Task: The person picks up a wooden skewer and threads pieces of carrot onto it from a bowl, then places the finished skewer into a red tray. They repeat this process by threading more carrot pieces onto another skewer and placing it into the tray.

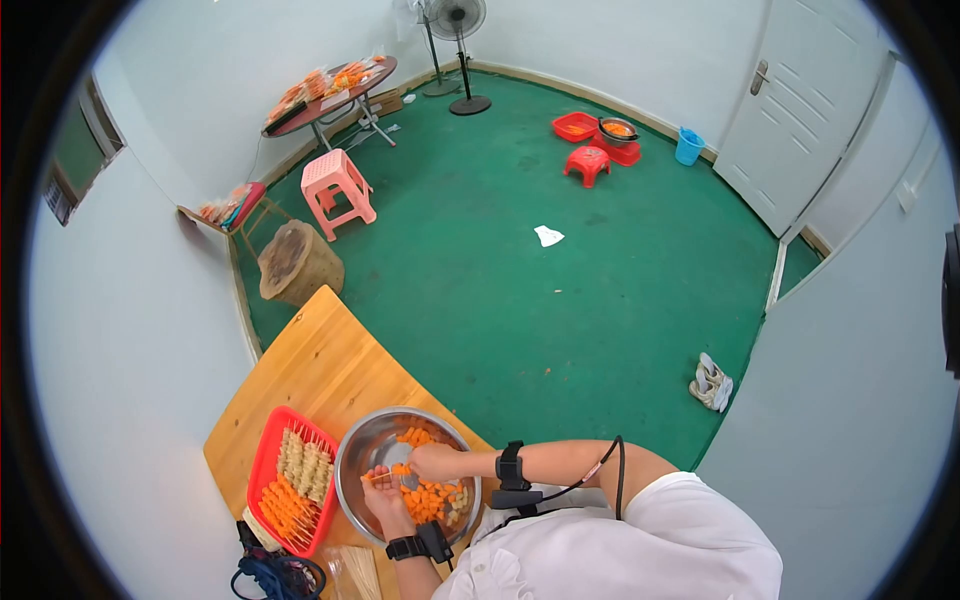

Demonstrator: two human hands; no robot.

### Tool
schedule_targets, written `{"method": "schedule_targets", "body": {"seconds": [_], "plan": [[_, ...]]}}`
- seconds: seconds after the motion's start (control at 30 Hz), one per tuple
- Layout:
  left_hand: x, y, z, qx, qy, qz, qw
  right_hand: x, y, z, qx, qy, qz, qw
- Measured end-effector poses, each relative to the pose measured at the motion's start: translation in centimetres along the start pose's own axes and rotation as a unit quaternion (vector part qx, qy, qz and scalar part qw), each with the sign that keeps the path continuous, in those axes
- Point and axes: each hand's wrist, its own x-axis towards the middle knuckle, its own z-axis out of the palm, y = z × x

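Over a steel bowl (352, 440), my left hand (384, 500) is closed with its palm turned up around a thin skewer. Orange chunks (400, 470) show along the skewer, between the two hands. My right hand (432, 461) has its fingers pinched at the skewer's other end, against an orange chunk; its fingertips are partly hidden. Loose orange pieces (430, 497) and a few pale pieces (458, 503) lie in the bowl below. To the left, a red tray (262, 452) holds pale filled skewers (305, 464) and orange filled skewers (288, 512).
The bowl and tray stand on a wooden table (320, 350). Bare skewers (358, 570) and a dark blue bag (275, 578) lie near its edge. Beyond are a tree stump (300, 265), pink stool (336, 190), red stool (587, 165), loaded round table (320, 112), fan (458, 60) and shoes (711, 384).
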Motion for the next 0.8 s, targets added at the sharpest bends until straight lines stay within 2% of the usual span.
{"method": "schedule_targets", "body": {"seconds": [0.1, 0.17, 0.37, 0.47, 0.57, 0.77, 0.8], "plan": [[-0.7, -0.4, 0.8, 0.009, -0.011, -0.021, 1.0, -1.5, -3.8, -3.2, -0.141, 0.0, -0.079, 0.987], [0.1, -0.6, 0.3, -0.006, -0.039, -0.025, 0.999, -1.4, -4.5, -3.3, -0.139, 0.01, -0.069, 0.988], [-2.0, 0.5, 2.0, 0.001, 0.004, -0.024, 1.0, -1.9, -5.2, -3.3, -0.083, 0.02, -0.041, 0.995], [-1.3, -1.1, 1.3, 0.003, -0.054, -0.053, 0.997, -2.0, -5.5, -3.2, -0.081, 0.022, -0.023, 0.996], [-1.3, -1.3, 1.5, 0.024, -0.07, -0.034, 0.997, -2.1, -5.3, -3.2, -0.056, 0.034, -0.008, 0.998], [-2.8, 0.0, 2.9, 0.068, -0.066, -0.128, 0.987, -2.0, -1.5, -2.4, -0.071, 0.036, 0.021, 0.997], [-2.5, -0.1, 2.7, 0.16, -0.028, -0.069, 0.984, -2.0, -0.8, -2.2, -0.084, 0.038, 0.032, 0.995]]}}
